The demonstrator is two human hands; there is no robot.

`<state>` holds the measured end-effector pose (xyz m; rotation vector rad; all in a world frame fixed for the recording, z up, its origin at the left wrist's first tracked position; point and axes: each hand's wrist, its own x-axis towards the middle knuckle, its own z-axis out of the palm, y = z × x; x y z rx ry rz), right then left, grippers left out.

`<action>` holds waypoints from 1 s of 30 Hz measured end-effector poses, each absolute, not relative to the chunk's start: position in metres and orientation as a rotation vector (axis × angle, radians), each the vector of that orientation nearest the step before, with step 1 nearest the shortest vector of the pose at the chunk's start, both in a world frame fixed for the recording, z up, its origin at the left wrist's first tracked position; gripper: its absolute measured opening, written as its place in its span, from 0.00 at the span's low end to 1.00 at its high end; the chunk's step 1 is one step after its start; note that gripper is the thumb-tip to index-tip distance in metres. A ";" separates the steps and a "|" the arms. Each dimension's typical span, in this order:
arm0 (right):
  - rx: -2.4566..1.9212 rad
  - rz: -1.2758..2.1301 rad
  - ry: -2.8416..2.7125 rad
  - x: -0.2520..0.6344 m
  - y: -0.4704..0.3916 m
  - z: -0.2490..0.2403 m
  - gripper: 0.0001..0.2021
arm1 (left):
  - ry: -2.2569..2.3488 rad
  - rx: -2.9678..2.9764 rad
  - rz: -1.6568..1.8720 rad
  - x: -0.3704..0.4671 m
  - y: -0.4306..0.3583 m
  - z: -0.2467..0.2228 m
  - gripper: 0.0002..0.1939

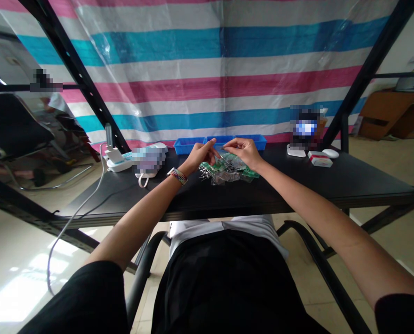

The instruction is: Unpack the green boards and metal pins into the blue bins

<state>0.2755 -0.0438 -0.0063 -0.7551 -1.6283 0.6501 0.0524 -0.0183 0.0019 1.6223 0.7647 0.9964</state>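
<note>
Here we are at the black table [366,183], and the eye goes to the pile of little bags [226,176], clear and green plastic, with thin metal pins [204,174] poking out at its left edge. It lies straight ahead of the person, probably so both arms reach it without stretching. Just behind the pile runs a row of blue trays [189,147], presumably kept within that same reach, while the white plug [115,156] and the small box [320,160] sit well left and well right of the pile, likely clear of the elbows. Now the fingers! The left hand [200,156], at the pile's far left side, has them half curled and loosely parted; whether they hold anything, I can't tell. The right hand [245,150], over the pile's far right side, brings thumb and forefinger nearly together; something thin may be pinched there, but I can't be sure
</note>
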 end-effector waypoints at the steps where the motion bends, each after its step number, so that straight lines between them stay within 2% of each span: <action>1: -0.749 0.649 -1.640 0.276 -0.044 -0.007 0.15 | 0.766 1.609 0.993 0.053 -0.018 0.002 0.28; 7: -0.710 0.642 -1.676 0.278 -0.037 -0.010 0.16 | 0.750 1.557 1.054 0.057 -0.019 0.005 0.16; 13: -0.838 0.622 -1.586 0.293 -0.032 0.000 0.18 | 0.840 1.409 1.257 0.053 -0.017 0.013 0.14; 18: -1.305 0.412 -1.683 0.315 -0.029 0.004 0.08 | 0.924 1.240 1.441 0.037 -0.006 0.016 0.12; 22: -1.584 0.261 -1.920 0.322 -0.032 0.006 0.10 | 0.960 1.148 1.548 0.025 0.008 0.014 0.15; 30: -1.625 0.276 -2.235 0.323 -0.040 0.011 0.19 | 0.984 1.028 1.553 0.011 0.033 0.009 0.26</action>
